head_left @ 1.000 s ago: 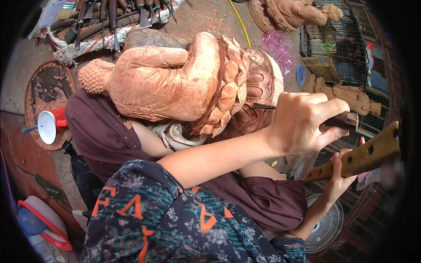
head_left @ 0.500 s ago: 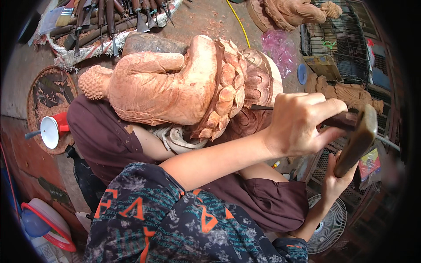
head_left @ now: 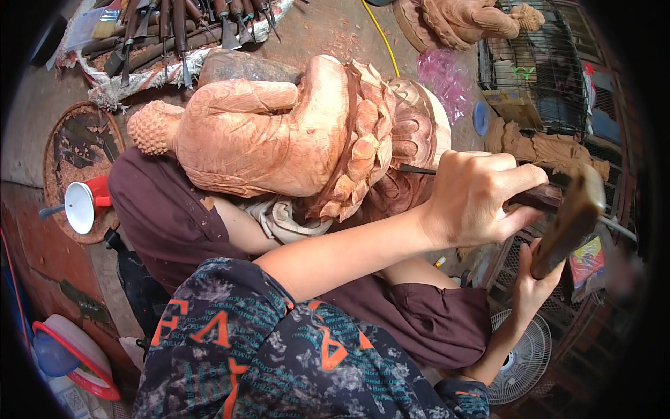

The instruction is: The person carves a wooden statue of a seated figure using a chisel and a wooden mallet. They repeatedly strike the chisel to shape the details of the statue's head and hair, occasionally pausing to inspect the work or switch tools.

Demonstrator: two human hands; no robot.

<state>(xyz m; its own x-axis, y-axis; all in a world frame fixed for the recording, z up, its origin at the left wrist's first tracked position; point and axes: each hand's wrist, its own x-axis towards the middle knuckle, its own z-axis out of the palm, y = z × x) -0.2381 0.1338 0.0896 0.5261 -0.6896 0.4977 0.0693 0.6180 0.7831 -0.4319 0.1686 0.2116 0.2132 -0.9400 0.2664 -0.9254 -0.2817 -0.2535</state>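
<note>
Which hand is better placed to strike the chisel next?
Right hand: it holds the mallet at the chisel's butt end. The left hand grips the chisel against the carved statue.

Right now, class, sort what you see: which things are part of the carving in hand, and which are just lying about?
In use:
left hand
chisel
right hand
wooden mallet
wooden statue

Lying about:
spare carving tools
red and white cup
small fan
wire cage
second carved figure

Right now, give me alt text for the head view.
A left hand grips a chisel against a reddish wooden statue lying across the lap; the right hand holds a wooden mallet at its handle.
</note>
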